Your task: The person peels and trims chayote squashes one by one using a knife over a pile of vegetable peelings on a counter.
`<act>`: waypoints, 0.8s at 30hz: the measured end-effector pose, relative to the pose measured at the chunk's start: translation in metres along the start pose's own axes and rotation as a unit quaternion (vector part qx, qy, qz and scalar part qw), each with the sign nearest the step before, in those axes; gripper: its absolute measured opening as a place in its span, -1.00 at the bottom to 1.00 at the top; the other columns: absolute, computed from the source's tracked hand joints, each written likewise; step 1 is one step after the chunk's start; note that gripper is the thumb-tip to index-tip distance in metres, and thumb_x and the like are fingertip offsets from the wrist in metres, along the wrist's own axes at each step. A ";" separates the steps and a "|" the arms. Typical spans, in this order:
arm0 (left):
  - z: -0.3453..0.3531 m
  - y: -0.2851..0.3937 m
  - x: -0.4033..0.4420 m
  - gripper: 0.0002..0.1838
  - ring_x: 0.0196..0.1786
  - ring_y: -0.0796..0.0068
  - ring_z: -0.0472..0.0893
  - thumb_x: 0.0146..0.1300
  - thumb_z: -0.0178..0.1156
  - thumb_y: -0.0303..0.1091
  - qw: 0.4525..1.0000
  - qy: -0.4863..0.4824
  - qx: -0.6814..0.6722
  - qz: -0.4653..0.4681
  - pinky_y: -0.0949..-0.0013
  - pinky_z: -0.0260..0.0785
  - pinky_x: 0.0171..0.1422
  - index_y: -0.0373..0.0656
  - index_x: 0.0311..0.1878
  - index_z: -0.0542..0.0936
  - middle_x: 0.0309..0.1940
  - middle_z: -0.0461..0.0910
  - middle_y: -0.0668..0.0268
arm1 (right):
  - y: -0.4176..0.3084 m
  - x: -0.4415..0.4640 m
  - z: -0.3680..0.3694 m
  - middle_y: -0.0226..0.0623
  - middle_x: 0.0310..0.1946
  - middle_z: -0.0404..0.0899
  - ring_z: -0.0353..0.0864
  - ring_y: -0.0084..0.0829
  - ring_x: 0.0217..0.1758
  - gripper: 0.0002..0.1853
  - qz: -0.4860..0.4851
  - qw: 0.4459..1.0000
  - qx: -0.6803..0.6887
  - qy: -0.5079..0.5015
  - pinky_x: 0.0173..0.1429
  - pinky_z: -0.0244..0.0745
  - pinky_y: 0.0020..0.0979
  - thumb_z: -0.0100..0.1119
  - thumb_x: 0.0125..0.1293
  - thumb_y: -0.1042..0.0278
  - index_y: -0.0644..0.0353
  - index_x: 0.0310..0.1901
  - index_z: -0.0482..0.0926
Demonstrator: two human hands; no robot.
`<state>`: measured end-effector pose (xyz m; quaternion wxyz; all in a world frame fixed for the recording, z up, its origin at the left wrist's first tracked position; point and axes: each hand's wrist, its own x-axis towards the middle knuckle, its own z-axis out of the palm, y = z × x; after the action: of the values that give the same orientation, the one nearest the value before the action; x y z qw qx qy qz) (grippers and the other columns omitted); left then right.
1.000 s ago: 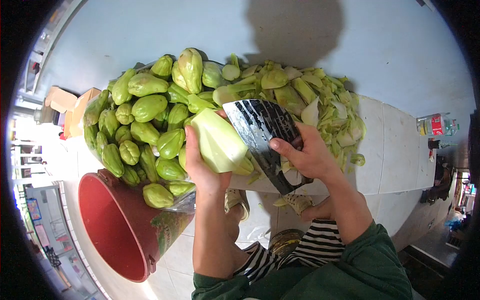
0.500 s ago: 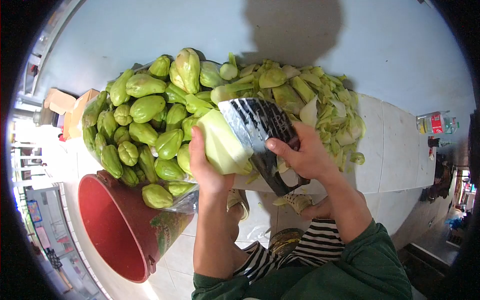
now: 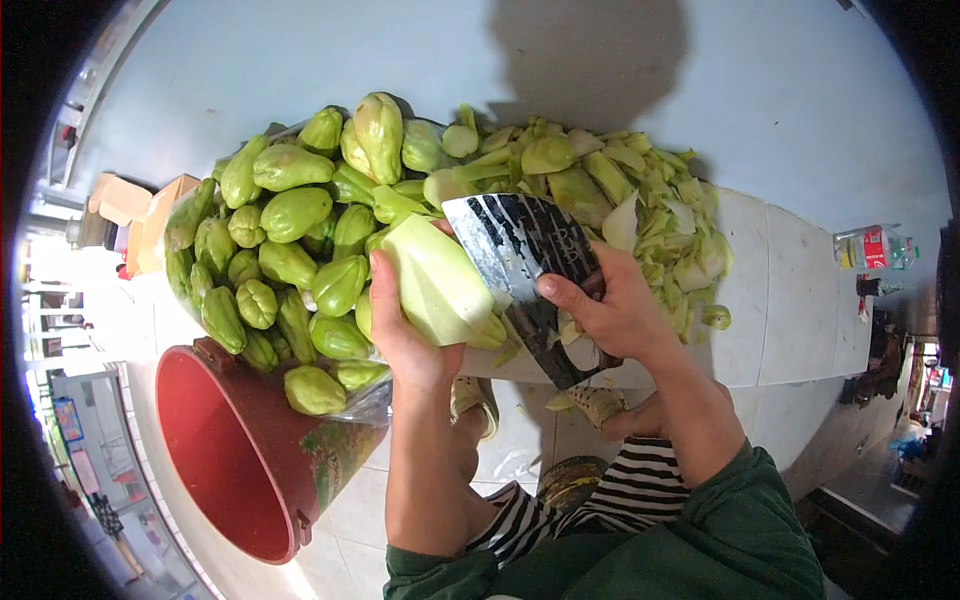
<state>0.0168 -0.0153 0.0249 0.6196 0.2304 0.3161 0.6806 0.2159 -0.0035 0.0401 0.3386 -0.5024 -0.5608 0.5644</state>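
A peeled pale green chayote [image 3: 436,280] rests in my left hand [image 3: 412,335], its fingers wrapped round the far side. My right hand [image 3: 610,305] grips a broad dark knife [image 3: 520,250] with a wet, patchy blade. The blade's edge lies against or very close to the chayote's upper right side; exact contact is hard to tell. Behind and left of my left hand is a heap of unpeeled green chayotes [image 3: 290,215]. Beyond my right hand lies a pile of peelings [image 3: 660,230].
A large red bucket [image 3: 225,450] stands below the heap at the left, with clear plastic [image 3: 372,402] beside its rim. Cardboard boxes [image 3: 160,215] are at the far left. On the right, a plastic bottle [image 3: 875,248] lies on the white tiled surface [image 3: 790,300].
The knife and chayote shifted slightly left half a second ago and are now back near their earlier place. Both hands keep their holds.
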 end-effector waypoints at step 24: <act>0.008 -0.017 -0.006 -0.34 0.09 0.20 0.59 0.44 -0.09 0.18 0.994 0.085 -0.002 -0.063 0.15 0.38 0.25 -0.27 0.26 0.43 0.09 0.58 0.12 | -0.001 0.004 0.002 -0.44 -0.52 0.52 0.40 -0.66 -0.50 -0.58 0.012 1.000 -0.017 0.003 -0.39 0.40 -0.49 0.31 0.29 0.04 0.32 -0.15 0.57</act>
<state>0.0354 -0.0196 0.0185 0.6327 0.1499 0.3800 0.6578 0.2124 -0.0003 0.0405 0.3247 -0.5169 -0.5632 0.5570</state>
